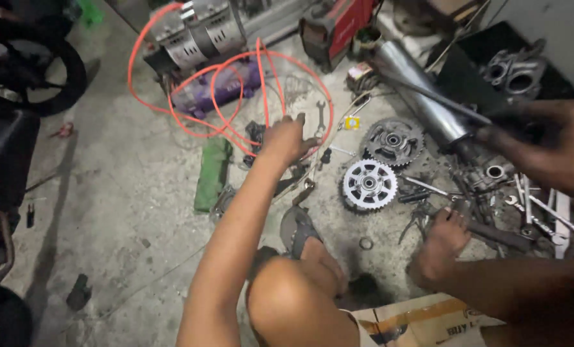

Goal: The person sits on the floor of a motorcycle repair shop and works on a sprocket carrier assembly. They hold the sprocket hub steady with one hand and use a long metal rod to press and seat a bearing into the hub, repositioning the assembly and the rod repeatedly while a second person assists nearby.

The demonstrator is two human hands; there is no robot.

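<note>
My left hand [288, 138] reaches forward over the loops of orange hose [235, 96], fingers curled. A dark piece shows at its fingertips, and whether it holds anything is unclear. A small spanner [319, 114] lies just beyond it. My right hand [442, 241] is low on the right, gripping a dark metal bar [500, 236] that lies among loose tools. Two toothed sprockets, a light one [369, 185] and a darker one [393, 140], lie on the concrete between my hands. My bent knee [293, 302] and sandalled foot [303, 232] are below.
Another person's blurred hand [560, 151] at the right edge holds a dark rod by a chrome exhaust pipe [415, 83]. A compressor [200, 32] stands at the back and a green block [212, 172] lies left of centre. There is a tyre [39, 71] at the far left and cardboard [422, 321] at the bottom.
</note>
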